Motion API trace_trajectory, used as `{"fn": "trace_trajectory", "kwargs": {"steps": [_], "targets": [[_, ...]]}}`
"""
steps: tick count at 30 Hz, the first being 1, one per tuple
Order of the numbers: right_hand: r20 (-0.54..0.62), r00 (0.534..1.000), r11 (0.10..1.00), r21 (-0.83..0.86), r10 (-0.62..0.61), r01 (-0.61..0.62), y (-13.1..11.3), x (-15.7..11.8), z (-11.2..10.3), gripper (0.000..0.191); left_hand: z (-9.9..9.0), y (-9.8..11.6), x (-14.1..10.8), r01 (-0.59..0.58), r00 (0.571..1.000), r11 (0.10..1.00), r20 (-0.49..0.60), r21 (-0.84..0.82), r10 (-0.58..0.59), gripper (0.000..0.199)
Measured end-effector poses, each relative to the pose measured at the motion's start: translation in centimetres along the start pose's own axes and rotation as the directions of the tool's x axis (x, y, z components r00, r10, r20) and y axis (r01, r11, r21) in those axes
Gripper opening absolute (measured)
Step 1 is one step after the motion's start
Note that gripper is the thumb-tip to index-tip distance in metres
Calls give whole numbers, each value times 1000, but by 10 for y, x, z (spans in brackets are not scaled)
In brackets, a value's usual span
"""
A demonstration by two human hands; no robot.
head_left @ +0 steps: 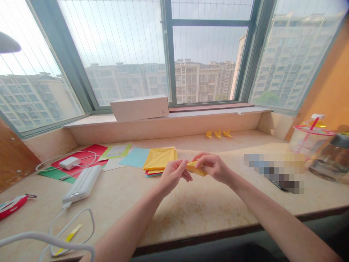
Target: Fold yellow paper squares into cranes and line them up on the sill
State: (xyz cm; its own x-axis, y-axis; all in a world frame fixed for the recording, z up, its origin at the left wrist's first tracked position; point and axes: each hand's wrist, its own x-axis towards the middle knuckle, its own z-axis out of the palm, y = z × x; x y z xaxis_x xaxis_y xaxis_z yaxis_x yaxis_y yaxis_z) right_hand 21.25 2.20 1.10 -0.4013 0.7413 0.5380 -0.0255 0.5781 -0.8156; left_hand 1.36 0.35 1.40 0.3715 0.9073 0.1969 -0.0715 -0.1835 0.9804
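A small folded yellow paper (198, 169) is held up over the stone counter, between my two hands. My left hand (176, 173) pinches its left end with thumb and index finger. My right hand (212, 165) has its fingers closed on the paper's right part and hides some of it. Just behind my left hand lies a stack of yellow sheets (160, 159), with red and blue sheets under it. Three small folded yellow paper figures (217, 134) stand in a row at the back of the counter.
Red (95, 150), green and light blue sheets (135, 157) lie at the left, with a white charger (70, 163), a power bank (82, 183) and cables. A white box (140, 108) rests on the sill. At right are a blurred-out item, a plastic cup (308, 140) and a glass jar (328, 160).
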Motion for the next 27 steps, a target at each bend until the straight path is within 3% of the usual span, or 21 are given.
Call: {"fn": "trace_trajectory", "kwargs": {"steps": [6, 13, 18, 23, 27], "targets": [[14, 1000, 1000, -20, -9, 9, -3, 0, 0, 16, -1, -7, 5, -59, 995, 995, -74, 78, 65, 39], [124, 991, 999, 10, 45, -47, -6, 0, -5, 20, 0, -9, 2, -131, 968, 950, -173, 283, 185, 35], [59, 998, 999, -29, 22, -21, -3, 1, -1, 14, 0, -6, -1, -127, 963, 902, -168, 412, 212, 33], [103, 995, 993, -119, -12, 24, 4, 1, 1, 12, 0, -5, -4, -143, 970, 802, -79, 580, 230, 38], [13, 998, 995, -83, 55, -54, 10, 0, 1, 36, -1, -5, -4, -136, 975, 803, -66, 580, 213, 43]]}}
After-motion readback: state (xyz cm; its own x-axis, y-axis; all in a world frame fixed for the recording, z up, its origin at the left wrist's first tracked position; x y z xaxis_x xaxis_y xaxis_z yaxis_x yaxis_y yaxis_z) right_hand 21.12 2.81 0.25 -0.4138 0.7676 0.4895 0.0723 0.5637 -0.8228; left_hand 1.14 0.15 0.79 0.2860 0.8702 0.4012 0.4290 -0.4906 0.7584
